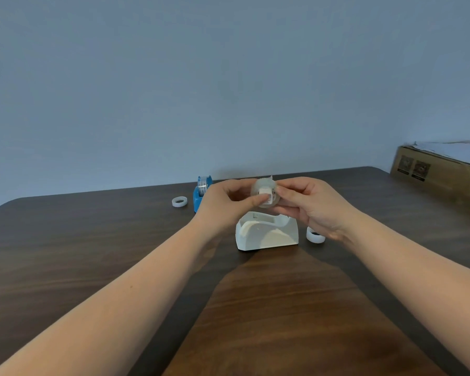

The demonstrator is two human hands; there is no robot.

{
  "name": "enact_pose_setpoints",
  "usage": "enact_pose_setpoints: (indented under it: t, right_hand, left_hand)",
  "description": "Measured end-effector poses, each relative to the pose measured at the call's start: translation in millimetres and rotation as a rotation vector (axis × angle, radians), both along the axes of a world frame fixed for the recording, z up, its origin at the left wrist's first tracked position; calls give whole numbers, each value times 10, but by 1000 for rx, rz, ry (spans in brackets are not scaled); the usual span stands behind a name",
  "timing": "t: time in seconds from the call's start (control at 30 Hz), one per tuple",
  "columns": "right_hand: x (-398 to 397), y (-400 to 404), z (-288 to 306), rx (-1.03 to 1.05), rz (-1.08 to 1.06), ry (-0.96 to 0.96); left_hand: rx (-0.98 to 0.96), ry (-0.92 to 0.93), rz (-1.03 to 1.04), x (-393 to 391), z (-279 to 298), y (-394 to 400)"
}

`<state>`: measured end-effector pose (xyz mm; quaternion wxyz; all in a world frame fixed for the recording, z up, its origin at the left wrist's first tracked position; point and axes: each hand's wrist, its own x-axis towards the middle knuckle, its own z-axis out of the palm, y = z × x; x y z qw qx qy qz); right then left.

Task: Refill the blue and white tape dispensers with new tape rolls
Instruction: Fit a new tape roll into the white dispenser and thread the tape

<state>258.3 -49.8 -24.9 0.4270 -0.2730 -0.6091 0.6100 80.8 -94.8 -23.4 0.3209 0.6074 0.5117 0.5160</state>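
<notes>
Clear plastic catches the light where a tape roll (264, 191) is held up in the air directly above the white dispenser (267, 231), which sits upright on the dark wood table (92, 240) and serves as the anchor for everything else. A white hub piece shows in the roll's centre. The left hand (223, 202) closes on the roll from the left of the dispenser's top, thumb pressed against the near face of the roll and fingers curled behind it. The right hand (310, 204) grips the same roll from the other side, its fingertips pinched at the roll's right edge, with the heel of the hand hanging over the dispenser's right end. The dispenser's cradle is open at the top with nothing seated in it. Just beside the dispenser's right end, partly under the right wrist, lies a white ring (315, 235). Behind and to the left of the white dispenser stands the blue dispenser (200, 195), partly hidden by the left hand, with a roll visible in its top. Farther left of that lies another white ring (179, 201), flat on the table. Far to the right of the dispenser, at the table's edge, rests a cardboard box (440, 175).
</notes>
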Motion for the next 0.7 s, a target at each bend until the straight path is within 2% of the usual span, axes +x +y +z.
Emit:
enact_pose_setpoints:
  t: [0.2, 0.33, 0.47, 0.7]
  right_hand:
    - [-10, 6, -19, -38, -76, 15]
    - [-77, -8, -43, -105, -60, 44]
    - [-71, 4, -29, 14, -75, -42]
    - [-65, 43, -11, 88, -121, -171]
  left_hand:
    - [9, -10, 66, 42, -50, 56]
    - [-37, -107, 38, -7, -75, 121]
    - [-79, -223, -53, -70, -84, 134]
    - [-91, -183, -16, -35, -105, 141]
